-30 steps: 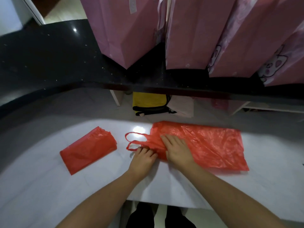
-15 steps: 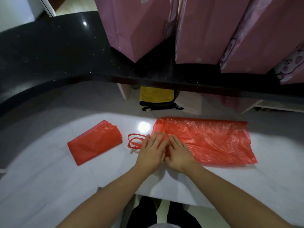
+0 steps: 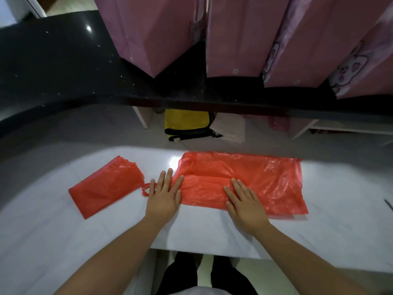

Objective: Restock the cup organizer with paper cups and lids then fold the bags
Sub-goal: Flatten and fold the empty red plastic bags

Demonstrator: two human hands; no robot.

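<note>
A red plastic bag [image 3: 265, 177] lies flat on the white counter [image 3: 212, 231], folded lengthwise. My left hand [image 3: 164, 195] presses flat on its left end, fingers straight, with the bag's handle loop [image 3: 146, 189] sticking out to the left of the hand. My right hand [image 3: 244, 201] lies flat on the bag's middle, fingers straight and spread. A second red bag [image 3: 106, 186], folded into a small rectangle, lies to the left on the counter. No cups, lids or cup organizer are in view.
Several pink paper bags [image 3: 234, 35] stand on a raised black ledge [image 3: 63, 67] behind the counter. Below the ledge sit a yellow and black bag [image 3: 187, 126] and a pale cloth. The counter's front edge is near my body.
My hands, side by side at the bag's left end, have spread apart: the right slid right along the bag, the left stayed at the handle end. The bag looks flatter.
</note>
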